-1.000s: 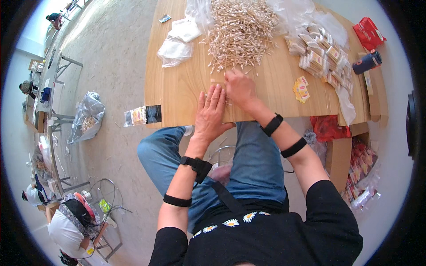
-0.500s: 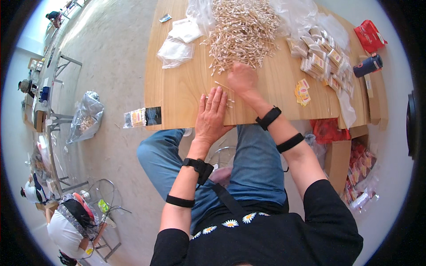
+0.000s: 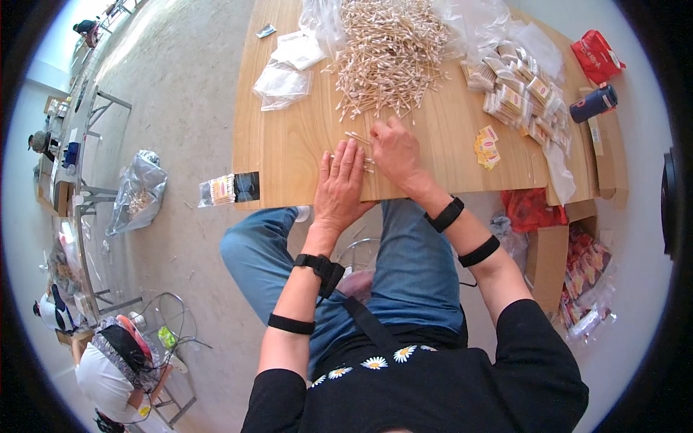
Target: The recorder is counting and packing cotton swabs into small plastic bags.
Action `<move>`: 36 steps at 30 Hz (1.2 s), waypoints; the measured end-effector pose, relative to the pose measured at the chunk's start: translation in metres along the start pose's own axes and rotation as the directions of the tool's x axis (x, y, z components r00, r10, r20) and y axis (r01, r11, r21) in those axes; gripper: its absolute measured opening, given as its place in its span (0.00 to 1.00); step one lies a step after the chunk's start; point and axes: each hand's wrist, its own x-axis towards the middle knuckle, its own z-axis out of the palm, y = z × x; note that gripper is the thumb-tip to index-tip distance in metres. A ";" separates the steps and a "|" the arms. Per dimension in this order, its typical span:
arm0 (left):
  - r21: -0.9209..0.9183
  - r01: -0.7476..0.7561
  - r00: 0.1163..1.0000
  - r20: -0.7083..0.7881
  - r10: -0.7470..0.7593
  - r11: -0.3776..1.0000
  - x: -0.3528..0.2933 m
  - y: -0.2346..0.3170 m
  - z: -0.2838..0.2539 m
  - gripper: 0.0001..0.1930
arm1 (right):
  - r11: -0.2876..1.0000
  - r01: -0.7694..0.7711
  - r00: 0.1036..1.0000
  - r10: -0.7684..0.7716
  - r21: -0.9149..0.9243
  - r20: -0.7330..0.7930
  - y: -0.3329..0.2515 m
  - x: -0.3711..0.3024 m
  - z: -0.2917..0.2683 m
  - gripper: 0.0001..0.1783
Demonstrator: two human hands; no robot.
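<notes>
My left hand (image 3: 341,184) lies flat near the table's front edge, fingers stretched out, over a few cotton swabs whose tips stick out beside the fingers. Just to its right, my right hand (image 3: 396,150) is closed with bent fingers in a pinch. Loose cotton swabs (image 3: 356,137) reach from above the left fingertips to the right fingertips, which appear to grip them; the exact grip is partly hidden. Beyond both hands spreads a large heap of cotton swabs (image 3: 390,58) with wooden sticks and white tips.
Packed swab bundles (image 3: 509,101) pile up at the right, near small yellow cards (image 3: 487,148). Clear plastic bags (image 3: 283,85) lie at the left. A swab packet (image 3: 222,190) overhangs the left edge. A dark blue bottle (image 3: 593,103) and red bag (image 3: 598,55) are far right.
My right hand has come back from the heap's near edge toward me, beside the left fingers. More swabs now show by its fingertips. The left hand stays nearly in place.
</notes>
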 end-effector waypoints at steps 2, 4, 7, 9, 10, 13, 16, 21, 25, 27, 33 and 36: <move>-0.015 -0.001 1.000 -0.011 0.001 1.000 0.001 0.001 0.000 0.59 | 0.999 0.013 1.000 -0.013 0.032 -0.017 0.002 -0.001 0.001 0.04; -0.031 -0.007 1.000 -0.023 0.007 0.999 0.002 0.001 0.000 0.59 | 0.988 0.148 0.988 -0.149 0.036 0.048 0.004 0.000 0.003 0.05; -0.055 0.016 0.999 -0.045 -0.018 0.998 0.001 0.001 0.001 0.59 | 0.977 0.192 0.975 -0.200 0.087 0.095 0.001 -0.008 0.007 0.05; -0.046 0.012 0.999 -0.032 -0.014 0.999 0.001 0.000 0.002 0.59 | 0.980 0.179 0.981 -0.185 0.087 0.062 0.010 -0.007 0.010 0.06; -0.047 0.012 0.999 -0.033 -0.013 0.999 0.001 0.000 0.002 0.59 | 0.982 0.169 0.985 -0.172 0.089 0.031 0.014 -0.005 0.010 0.07; -0.046 0.005 0.999 -0.038 -0.007 0.999 0.000 0.000 0.002 0.58 | 0.995 -0.092 0.994 0.090 -0.035 -0.060 0.020 0.013 -0.001 0.12; -0.030 0.014 0.999 -0.038 -0.015 0.999 0.001 0.001 0.000 0.58 | 0.991 -0.128 0.986 0.123 -0.043 -0.109 0.017 0.033 0.000 0.16; -0.048 0.013 1.000 -0.026 -0.014 0.999 0.002 0.003 -0.001 0.58 | 0.965 -0.208 0.978 0.205 -0.160 -0.031 0.012 0.061 0.000 0.16; -0.057 0.014 0.999 -0.044 -0.016 0.998 0.001 0.002 0.001 0.58 | 0.944 -0.291 0.953 0.300 -0.156 0.038 0.025 0.060 -0.011 0.14; -0.045 0.015 0.998 -0.060 -0.017 0.999 0.000 -0.001 0.001 0.58 | 0.952 -0.270 0.958 0.281 -0.144 0.063 0.034 0.055 -0.014 0.13; -0.020 0.013 0.999 -0.044 -0.013 1.000 0.001 0.000 0.000 0.57 | 0.990 -0.142 0.969 0.141 -0.008 0.202 0.036 0.032 -0.022 0.10; -0.050 0.020 0.999 -0.041 -0.022 0.999 0.001 0.001 -0.001 0.57 | 0.999 -0.046 0.962 0.039 0.023 0.271 0.030 0.028 -0.019 0.10</move>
